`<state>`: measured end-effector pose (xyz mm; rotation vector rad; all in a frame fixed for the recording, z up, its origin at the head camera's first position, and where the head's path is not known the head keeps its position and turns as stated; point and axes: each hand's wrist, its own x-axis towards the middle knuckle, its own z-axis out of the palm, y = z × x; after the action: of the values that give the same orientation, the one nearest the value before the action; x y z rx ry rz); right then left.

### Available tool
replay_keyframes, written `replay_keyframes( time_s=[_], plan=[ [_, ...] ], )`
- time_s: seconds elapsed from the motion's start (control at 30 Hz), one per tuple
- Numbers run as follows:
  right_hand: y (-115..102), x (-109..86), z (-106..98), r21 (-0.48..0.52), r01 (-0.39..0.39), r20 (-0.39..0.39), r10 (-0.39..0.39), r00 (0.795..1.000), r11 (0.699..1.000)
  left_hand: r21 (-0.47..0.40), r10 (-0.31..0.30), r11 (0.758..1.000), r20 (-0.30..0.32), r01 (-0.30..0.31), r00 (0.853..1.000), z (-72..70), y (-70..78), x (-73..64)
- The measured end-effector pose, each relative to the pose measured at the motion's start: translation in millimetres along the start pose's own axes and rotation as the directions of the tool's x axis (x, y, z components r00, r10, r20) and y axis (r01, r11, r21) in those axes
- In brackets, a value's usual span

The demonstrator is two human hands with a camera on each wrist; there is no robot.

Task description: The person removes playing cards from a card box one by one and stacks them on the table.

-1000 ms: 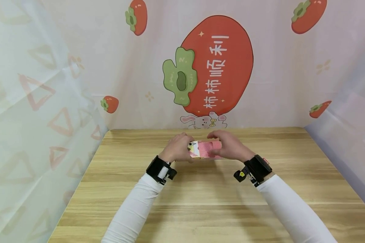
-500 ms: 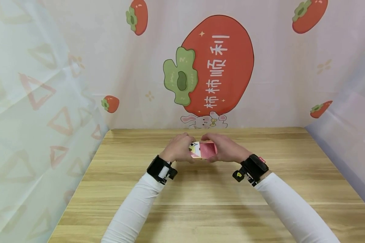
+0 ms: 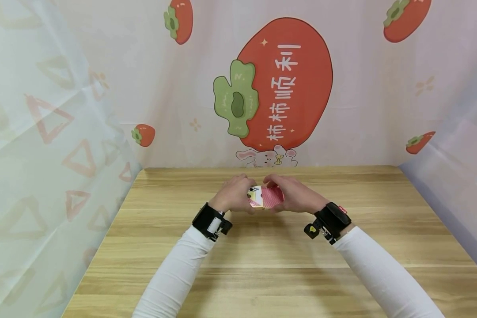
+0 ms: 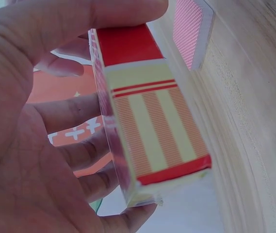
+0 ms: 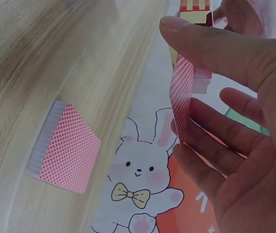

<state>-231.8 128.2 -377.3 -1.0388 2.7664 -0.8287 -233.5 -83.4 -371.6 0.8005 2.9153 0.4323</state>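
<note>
My left hand (image 3: 233, 194) grips a red and cream playing-card box (image 4: 154, 128), thumb on one side and fingers along the other. An ace design (image 3: 255, 196) shows on the box in the head view. From the box's right end extends a red-patterned playing card (image 5: 180, 97), slightly bowed, pinched between the thumb and fingers of my right hand (image 3: 298, 194). Whether it is one card or a few cannot be told. Both hands are raised over the table. Below them lies a squared deck of red-backed cards (image 5: 70, 148), seen in both wrist views but hidden in the head view.
The wooden table (image 3: 262, 282) spreads out beneath both arms. Behind it hangs a pale cloth backdrop (image 3: 361, 97) printed with persimmons and a rabbit; more cloth (image 3: 47, 176) borders the left side. A camera is strapped to each wrist.
My right hand has moved slightly left, nearer the box, and its fingers have come together on the card end. My left hand and the box have stayed nearly in place.
</note>
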Motion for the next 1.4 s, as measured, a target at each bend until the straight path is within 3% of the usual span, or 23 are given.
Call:
replay_keyframes(
  time_s=[0.83, 1.4],
  plan=[
    [8, -10.5, -3, -0.095, 0.027, 0.031, -0.024, 0.999, 0.995, -0.014, 0.007, 1.000, 0.002, -0.007, 1.000, 1.3, -7.6, -3.8],
    [20, -21.9, -16, -0.133, -0.022, -0.007, 0.021, 1.000, 0.991, -0.025, -0.076, 0.997, -0.002, 0.076, 0.997, 0.5, -14.0, -8.9]
  ],
)
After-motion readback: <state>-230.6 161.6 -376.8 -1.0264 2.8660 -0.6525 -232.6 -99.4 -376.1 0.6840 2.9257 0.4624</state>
